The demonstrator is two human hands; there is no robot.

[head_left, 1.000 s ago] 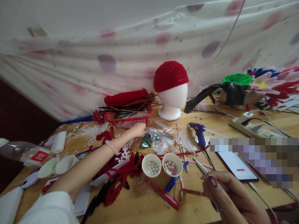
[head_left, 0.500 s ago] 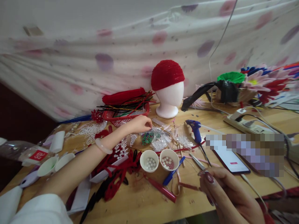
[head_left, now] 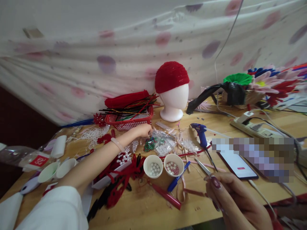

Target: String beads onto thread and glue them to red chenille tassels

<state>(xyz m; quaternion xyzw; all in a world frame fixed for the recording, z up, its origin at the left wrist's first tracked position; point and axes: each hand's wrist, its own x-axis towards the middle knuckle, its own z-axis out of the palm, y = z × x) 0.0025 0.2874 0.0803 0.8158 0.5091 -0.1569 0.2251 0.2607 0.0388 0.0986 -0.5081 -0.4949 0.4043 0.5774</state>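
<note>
My left hand (head_left: 145, 130) reaches across to the clear plastic bags of beads in the middle of the table. Its fingers are curled together at the bags' edge; whatever they hold is hidden. Just below are green beads (head_left: 150, 144) and a bag of small white pearls (head_left: 164, 147). At the lower right my right hand (head_left: 236, 199) is closed on a slim, pointed silver blade (head_left: 202, 166), whose handle is hidden. Nearer me stand a paper cup of white pearls (head_left: 153, 166) and a paper cup of pink and white beads (head_left: 174, 165).
A white foam head (head_left: 174, 99) wears a red cap (head_left: 171, 75). A red basket (head_left: 130, 125) holds pipe cleaners. Right of centre are a blue glue gun (head_left: 200, 132), a phone (head_left: 236, 163) and a power strip (head_left: 256, 127). A blue marker (head_left: 177, 179) lies by the cups.
My left hand has shifted slightly left and its fingers have dipped lower against the bags; the forearm and sleeve have come further into view. My right hand has hardly moved.
</note>
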